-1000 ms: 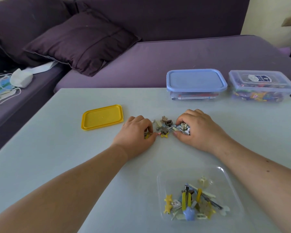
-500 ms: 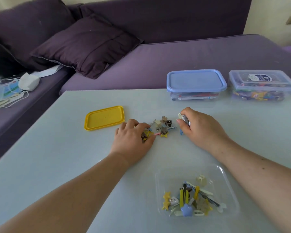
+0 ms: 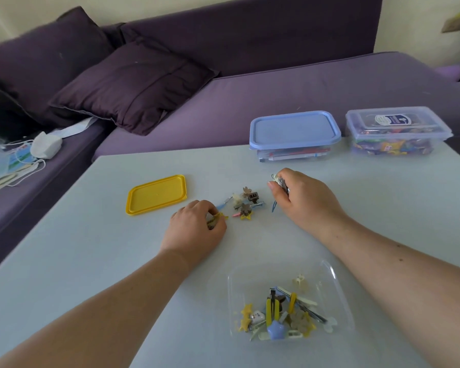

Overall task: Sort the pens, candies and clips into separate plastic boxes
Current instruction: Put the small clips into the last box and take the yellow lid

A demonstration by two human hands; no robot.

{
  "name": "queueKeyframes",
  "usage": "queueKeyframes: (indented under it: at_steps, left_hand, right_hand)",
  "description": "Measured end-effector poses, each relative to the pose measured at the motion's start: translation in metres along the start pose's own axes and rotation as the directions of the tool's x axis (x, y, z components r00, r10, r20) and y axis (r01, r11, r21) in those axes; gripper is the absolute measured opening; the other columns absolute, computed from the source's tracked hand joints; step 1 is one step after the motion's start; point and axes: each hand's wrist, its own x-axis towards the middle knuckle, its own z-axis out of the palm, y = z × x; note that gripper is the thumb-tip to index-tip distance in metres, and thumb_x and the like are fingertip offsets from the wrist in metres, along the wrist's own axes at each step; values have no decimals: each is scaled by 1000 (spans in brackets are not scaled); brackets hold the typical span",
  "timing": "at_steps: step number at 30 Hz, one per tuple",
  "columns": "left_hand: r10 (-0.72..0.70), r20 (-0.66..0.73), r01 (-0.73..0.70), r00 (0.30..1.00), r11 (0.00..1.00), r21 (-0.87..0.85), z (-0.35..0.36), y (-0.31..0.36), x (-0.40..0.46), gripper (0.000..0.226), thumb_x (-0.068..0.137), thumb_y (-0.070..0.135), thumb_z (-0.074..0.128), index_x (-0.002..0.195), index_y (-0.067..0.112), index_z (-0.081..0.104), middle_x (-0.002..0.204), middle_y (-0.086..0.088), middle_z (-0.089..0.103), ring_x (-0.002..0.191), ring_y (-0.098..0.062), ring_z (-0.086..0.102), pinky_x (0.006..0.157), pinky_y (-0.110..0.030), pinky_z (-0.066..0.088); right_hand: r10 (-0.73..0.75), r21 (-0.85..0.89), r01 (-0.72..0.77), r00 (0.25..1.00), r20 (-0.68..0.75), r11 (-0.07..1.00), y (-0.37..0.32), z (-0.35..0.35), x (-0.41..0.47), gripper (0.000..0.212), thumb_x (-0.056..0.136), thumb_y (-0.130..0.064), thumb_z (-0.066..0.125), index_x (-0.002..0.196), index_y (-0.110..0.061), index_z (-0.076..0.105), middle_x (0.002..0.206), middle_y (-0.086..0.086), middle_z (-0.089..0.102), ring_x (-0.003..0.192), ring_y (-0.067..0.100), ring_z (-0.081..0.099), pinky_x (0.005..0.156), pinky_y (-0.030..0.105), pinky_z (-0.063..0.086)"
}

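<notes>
The far-right candy box [image 3: 397, 131] carries a dark blue oval label under its clear lid; the writing on it is too small to read. Bright wrappers fill the box, and their print is just as illegible. Just beside it to the left stands the pen box [image 3: 294, 136], closed under a blue lid, pens showing through its clear wall.

The left hand [image 3: 194, 229] rests on the table [image 3: 64, 261] with fingers curled around a yellow clip [image 3: 217, 217], pinching it against the thumb. The right hand [image 3: 300, 199] is raised a little, fingers curled tight on a bundle of clips [image 3: 278, 180]; a silvery one sticks out above the thumb and a blue end hangs below the palm.

Between the hands lies a small loose pile [image 3: 246, 201] of clips on the table: brown flower shapes, a yellow star, pink and blue bars. Near the front edge sits the open clear box [image 3: 337, 296], holding more clips, yellow, blue and white among them. A yellow lid [image 3: 156, 193] lies flat to the left of the pile, apart from it. Behind the table runs a purple sofa [image 3: 276, 88] with a dark cushion [image 3: 133, 83]
</notes>
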Motion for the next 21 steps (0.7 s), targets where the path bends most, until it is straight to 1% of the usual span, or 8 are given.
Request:
queueKeyframes:
  at_steps: [3,7,11,13,14,17,19,21]
  left_hand:
    - [4,4,-4,1000,1000,2,1,-1,0,18,82,54,53,78,36,51,80,18,49,75,-8,49,72,-31,37]
    - [11,-4,-10,1000,999,36,2,0,2,26,82,57,52,73,34,46,80,15,48,75,-5,47,71,-30,37]
    - [28,-25,-27,999,999,39,1,-1,2,30,81,57,47,71,30,38,69,12,49,68,-4,44,57,-25,29]
    - [42,-32,-41,999,998,38,1,-2,1,32,83,56,46,71,28,36,65,10,49,65,-6,44,55,-24,27]
    - [49,-35,-48,998,998,38,1,-2,1,32,83,55,46,71,27,36,64,9,49,64,-7,44,54,-25,26]
    - [79,-29,-78,996,996,41,2,-2,2,29,85,51,46,72,25,42,62,8,50,63,-18,47,56,-31,28]
    - [97,-27,-95,995,994,52,1,-1,1,28,86,49,46,73,24,49,62,8,50,65,-24,49,61,-33,31]
    - [103,-30,-101,994,992,70,1,-1,0,30,88,46,46,70,21,49,60,7,48,65,-26,48,62,-33,30]
  right_hand:
    - [26,5,-27,999,33,1000,-2,-1,2,36,101,-50,45,79,-22,42,61,-5,45,54,15,44,48,33,31]
    - [31,25,-32,999,45,999,-10,-6,8,40,101,-50,44,76,-19,40,60,-2,46,56,21,46,51,36,36]
    - [-7,110,6,1000,15,994,-35,-22,19,41,103,-46,46,73,-18,37,57,-3,39,53,17,39,50,36,29]
    - [-14,199,16,1000,-12,980,-55,-33,24,41,104,-44,47,73,-19,37,55,-5,36,52,16,35,50,35,29]
    - [-12,255,18,1000,-27,967,-67,-40,25,41,104,-45,46,72,-21,37,55,-6,36,52,16,33,49,31,28]
    - [36,422,-1,996,-76,907,-103,-60,22,43,104,-47,45,70,-23,33,56,-11,36,52,10,32,48,22,29]
    - [103,491,-48,991,-85,870,-120,-72,15,45,103,-47,45,72,-16,39,58,-5,38,53,8,33,49,20,30]
    - [161,513,-104,985,-68,852,-132,-83,3,49,102,-50,45,74,-10,41,60,2,39,52,8,33,48,20,30]
